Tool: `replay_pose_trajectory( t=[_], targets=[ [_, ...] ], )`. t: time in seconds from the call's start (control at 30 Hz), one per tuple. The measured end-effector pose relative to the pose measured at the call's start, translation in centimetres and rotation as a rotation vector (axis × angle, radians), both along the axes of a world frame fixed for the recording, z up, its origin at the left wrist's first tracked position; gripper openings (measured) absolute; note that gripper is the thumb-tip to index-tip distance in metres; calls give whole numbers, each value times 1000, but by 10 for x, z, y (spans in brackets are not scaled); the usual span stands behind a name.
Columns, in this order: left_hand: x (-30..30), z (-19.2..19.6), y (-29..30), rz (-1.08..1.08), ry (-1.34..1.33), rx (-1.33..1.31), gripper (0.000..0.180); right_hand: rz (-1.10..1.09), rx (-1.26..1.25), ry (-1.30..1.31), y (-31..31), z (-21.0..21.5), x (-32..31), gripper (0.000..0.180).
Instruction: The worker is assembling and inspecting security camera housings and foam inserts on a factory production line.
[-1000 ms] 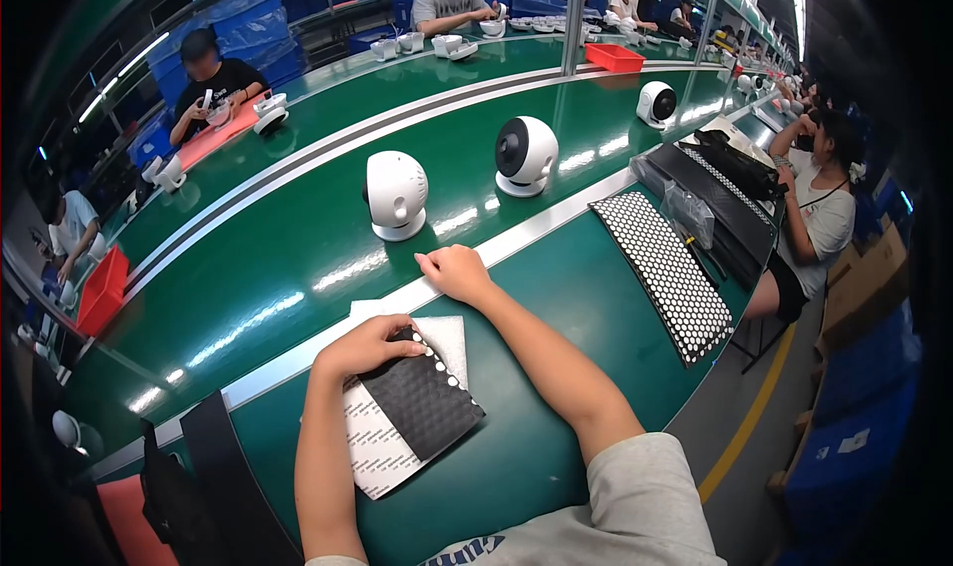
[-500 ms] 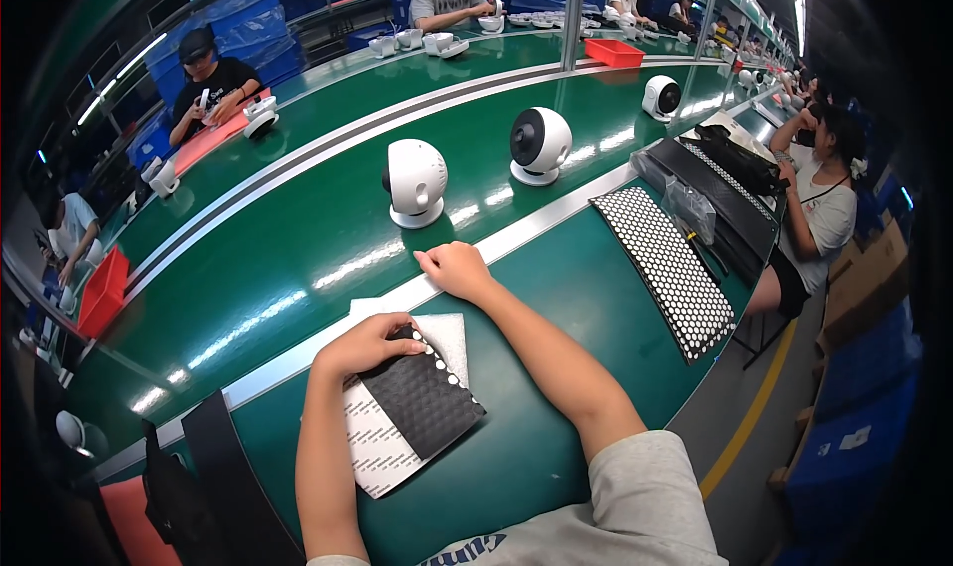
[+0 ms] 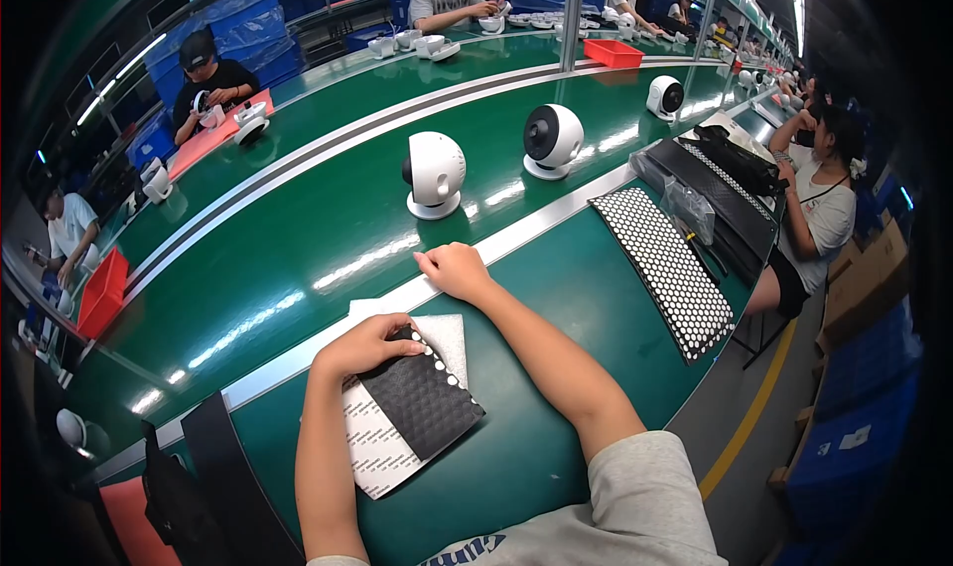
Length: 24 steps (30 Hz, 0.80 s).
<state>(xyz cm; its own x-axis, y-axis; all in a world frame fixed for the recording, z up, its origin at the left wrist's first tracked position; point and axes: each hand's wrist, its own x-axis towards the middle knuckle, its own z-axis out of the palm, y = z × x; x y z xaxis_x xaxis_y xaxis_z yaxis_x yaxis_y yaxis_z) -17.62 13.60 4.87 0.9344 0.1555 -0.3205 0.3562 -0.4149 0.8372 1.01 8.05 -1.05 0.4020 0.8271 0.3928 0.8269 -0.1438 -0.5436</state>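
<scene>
Left hand [image 3: 369,346]: fingers curled together, tips pressed on the upper edge of a black foam sheet [image 3: 422,399] edged with white dots. Sheet lies tilted on white backing paper [image 3: 382,447], near the front edge of the green table [image 3: 556,387]. Right hand [image 3: 455,270]: loosely closed, resting empty on the table at the silver rail, well apart from the sheet. Long dotted black mat [image 3: 667,268]: toward the right edge. Clear plastic bag [image 3: 687,209]: just beyond the mat, contents hard to make out. Two white round fans [image 3: 435,174] on the conveyor. Red bin [image 3: 102,290]: far left, partly cut off.
</scene>
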Motion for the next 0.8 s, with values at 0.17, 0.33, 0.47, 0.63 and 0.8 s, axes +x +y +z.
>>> replay_pose_trajectory(
  t=[0.17, 0.33, 0.47, 0.63, 0.8],
  targets=[
    [-1, -3, 1, -5, -2, 5, 23, -5, 19, -29, 0, -2, 0, 37],
    [3, 0, -1, -3, -5, -18, 27, -10, -10, -10, -4, 4, 2, 36],
    [8, 1, -2, -8, -12, -6, 27, -7, -7, -25, -4, 2, 9, 36],
    [-11, -18, 9, -5, -140, -11, 29, 55, 58, 17, 22, -28, 3, 36],
    [1, -23, 2, -52, -121, 106, 38, 29, -4, -38, 8, -24, 10, 38]
  ],
)
